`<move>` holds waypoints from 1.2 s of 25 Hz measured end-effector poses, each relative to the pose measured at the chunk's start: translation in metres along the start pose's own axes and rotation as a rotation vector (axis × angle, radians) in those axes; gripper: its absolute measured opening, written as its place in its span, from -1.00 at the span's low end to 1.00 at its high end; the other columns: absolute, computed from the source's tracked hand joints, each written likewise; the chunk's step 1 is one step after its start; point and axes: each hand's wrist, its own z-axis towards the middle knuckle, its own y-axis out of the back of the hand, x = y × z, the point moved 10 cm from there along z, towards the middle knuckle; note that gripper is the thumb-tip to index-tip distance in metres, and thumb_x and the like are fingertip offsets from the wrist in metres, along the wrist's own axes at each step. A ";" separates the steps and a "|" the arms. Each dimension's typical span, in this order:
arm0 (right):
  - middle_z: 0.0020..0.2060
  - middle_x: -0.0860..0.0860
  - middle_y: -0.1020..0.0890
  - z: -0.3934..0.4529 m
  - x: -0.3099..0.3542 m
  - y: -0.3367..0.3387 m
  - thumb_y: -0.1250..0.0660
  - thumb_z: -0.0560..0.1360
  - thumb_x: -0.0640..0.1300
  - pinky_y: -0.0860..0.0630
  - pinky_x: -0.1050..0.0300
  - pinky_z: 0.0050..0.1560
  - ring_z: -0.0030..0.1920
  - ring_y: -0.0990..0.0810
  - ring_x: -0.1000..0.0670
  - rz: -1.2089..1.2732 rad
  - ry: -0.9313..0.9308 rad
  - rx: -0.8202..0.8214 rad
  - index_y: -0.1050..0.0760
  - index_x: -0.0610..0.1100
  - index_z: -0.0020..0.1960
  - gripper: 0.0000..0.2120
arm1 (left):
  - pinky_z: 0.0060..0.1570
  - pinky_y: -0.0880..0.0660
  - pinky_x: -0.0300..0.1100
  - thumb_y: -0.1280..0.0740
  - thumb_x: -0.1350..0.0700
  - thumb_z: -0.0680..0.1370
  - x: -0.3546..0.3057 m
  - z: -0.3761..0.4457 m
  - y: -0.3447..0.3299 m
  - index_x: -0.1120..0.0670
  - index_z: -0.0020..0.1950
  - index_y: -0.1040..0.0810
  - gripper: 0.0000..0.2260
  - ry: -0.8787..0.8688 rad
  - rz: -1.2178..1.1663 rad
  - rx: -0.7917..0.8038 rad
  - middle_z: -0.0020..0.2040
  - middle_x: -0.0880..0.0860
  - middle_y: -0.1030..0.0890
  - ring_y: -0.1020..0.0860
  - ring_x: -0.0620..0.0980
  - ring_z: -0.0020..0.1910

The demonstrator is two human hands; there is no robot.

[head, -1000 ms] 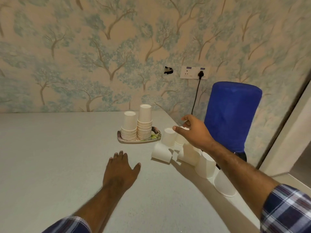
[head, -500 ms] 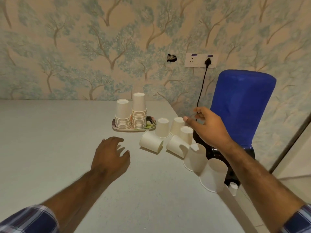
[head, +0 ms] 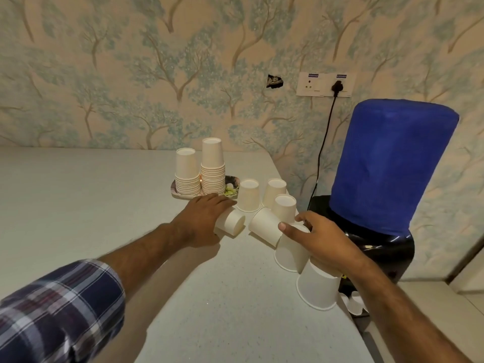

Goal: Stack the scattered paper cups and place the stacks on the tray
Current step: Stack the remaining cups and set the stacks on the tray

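Note:
Two stacks of white paper cups, a shorter stack (head: 187,171) and a taller stack (head: 212,166), stand upside down on a small patterned tray (head: 234,185). Right of the tray several loose cups stand upside down, such as one cup (head: 248,195) and another (head: 284,208). My left hand (head: 205,220) rests on top of a cup lying on its side (head: 234,224), fingers stretched over it. A second cup lies on its side (head: 264,227) between my hands. My right hand (head: 323,241) grips the base of an upside-down cup (head: 289,255). One more upside-down cup (head: 318,289) stands near the table's right edge.
A water dispenser with a blue cover (head: 390,163) on a black base stands just past the table's right edge (head: 348,318). Its black cord (head: 323,142) runs up to a wall socket (head: 324,83). The grey table (head: 91,200) stretches left to the papered wall.
My left hand has moved forward and right from the bare table onto the lying cup. My right hand has come down from above the cups onto an upside-down cup.

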 end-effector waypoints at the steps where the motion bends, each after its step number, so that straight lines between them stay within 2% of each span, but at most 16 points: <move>1: 0.19 0.09 -0.51 0.001 0.000 -0.004 -0.28 0.30 0.45 -0.50 0.08 0.01 0.07 -0.53 0.04 0.013 -0.001 0.015 -0.37 0.06 0.34 -0.26 | 0.43 -0.20 0.05 -0.53 -0.03 0.33 0.002 0.002 -0.004 -0.06 0.53 -0.24 -0.17 0.001 0.018 0.026 0.50 -0.03 -0.33 -0.27 0.01 0.46; 5: 0.21 0.10 -0.50 0.005 0.007 -0.021 -0.38 0.41 0.29 -0.50 -0.02 0.14 0.14 -0.51 0.01 0.026 -0.005 0.057 -0.37 0.06 0.33 -0.41 | 0.35 -0.24 0.02 -0.53 -0.13 0.32 0.013 -0.004 -0.005 -0.13 0.45 -0.35 -0.26 -0.007 0.082 -0.005 0.36 -0.08 -0.45 -0.36 -0.01 0.35; 8: 0.13 0.10 -0.49 0.002 0.022 -0.036 -0.41 0.40 0.25 -0.48 0.03 0.06 0.09 -0.50 0.02 0.004 -0.008 0.055 -0.37 0.09 0.25 -0.49 | 0.31 -0.27 0.03 -0.54 -0.11 0.29 0.029 -0.023 0.004 -0.13 0.39 -0.42 -0.31 0.048 0.022 -0.041 0.29 -0.09 -0.50 -0.42 -0.01 0.29; 10: 0.08 0.11 -0.46 0.000 0.033 -0.043 -0.45 0.39 0.22 -0.44 0.07 -0.01 0.06 -0.48 0.03 -0.002 -0.009 0.042 -0.33 0.11 0.20 -0.50 | 0.26 -0.33 0.02 -0.56 -0.10 0.28 0.042 -0.043 0.021 -0.10 0.36 -0.47 -0.34 0.127 -0.100 -0.144 0.25 -0.07 -0.54 -0.48 0.01 0.25; 14: 0.10 0.09 -0.44 -0.002 0.056 -0.065 -0.54 0.34 0.12 -0.41 0.11 -0.03 0.08 -0.46 0.02 -0.013 -0.011 0.066 -0.30 0.08 0.25 -0.39 | 0.14 -0.45 -0.03 -0.59 -0.05 0.31 0.068 -0.102 0.040 -0.11 0.33 -0.49 -0.39 0.376 -0.526 -0.445 0.19 -0.13 -0.51 -0.49 -0.07 0.13; 17: 0.07 0.07 -0.45 0.000 0.075 -0.076 -0.57 0.33 0.05 -0.40 0.12 -0.07 0.06 -0.47 0.01 -0.018 0.023 0.029 -0.30 0.05 0.20 -0.41 | 0.06 -0.48 -0.12 -0.59 -0.03 0.33 0.073 -0.137 0.031 -0.18 0.29 -0.48 -0.43 0.470 -0.786 -0.555 0.19 -0.17 -0.50 -0.51 -0.08 0.09; 20: 0.06 0.07 -0.49 0.000 0.094 -0.078 -0.57 0.33 0.03 -0.43 0.10 -0.05 0.04 -0.49 0.02 0.015 0.064 -0.078 -0.34 0.03 0.17 -0.46 | 0.02 -0.58 -0.08 -0.60 -0.02 0.32 0.084 -0.153 0.019 -0.21 0.31 -0.50 -0.41 0.534 -1.051 -0.542 0.20 -0.13 -0.55 -0.55 -0.05 0.08; 23: 0.05 0.10 -0.50 -0.007 0.107 -0.060 -0.56 0.32 0.09 -0.44 0.14 -0.04 0.04 -0.49 0.04 0.108 0.123 -0.243 -0.39 0.03 0.21 -0.44 | 0.07 -0.61 0.13 -0.58 0.12 0.31 0.083 -0.150 0.005 -0.23 0.29 -0.50 -0.39 0.515 -1.354 -0.435 0.21 -0.04 -0.56 -0.56 0.07 0.15; 25: 0.04 0.11 -0.54 -0.020 0.114 -0.035 -0.54 0.32 0.11 -0.48 0.21 -0.10 0.02 -0.53 0.05 0.286 0.225 -0.436 -0.43 0.04 0.22 -0.46 | 0.07 -0.59 0.22 -0.52 0.13 0.24 0.076 -0.146 -0.004 -0.21 0.28 -0.48 -0.36 0.479 -1.533 -0.342 0.23 0.07 -0.54 -0.55 0.16 0.18; 27: 0.09 0.10 -0.59 -0.034 0.117 -0.019 -0.51 0.35 0.12 -0.56 0.29 -0.12 0.05 -0.58 0.08 0.492 0.326 -0.555 -0.45 0.02 0.25 -0.47 | 0.03 -0.61 0.19 -0.52 0.11 0.20 0.070 -0.141 -0.009 -0.17 0.29 -0.45 -0.32 0.457 -1.651 -0.302 0.24 0.13 -0.51 -0.59 0.19 0.14; 30: 0.18 0.04 -0.58 -0.041 0.121 -0.023 -0.46 0.38 0.09 -0.59 0.29 -0.03 0.13 -0.59 0.08 0.667 0.399 -0.530 -0.43 0.00 0.34 -0.44 | -0.02 -0.62 0.12 -0.58 0.11 0.20 0.062 -0.132 -0.007 -0.09 0.25 -0.45 -0.34 0.407 -1.720 -0.313 0.25 0.12 -0.48 -0.58 0.18 0.15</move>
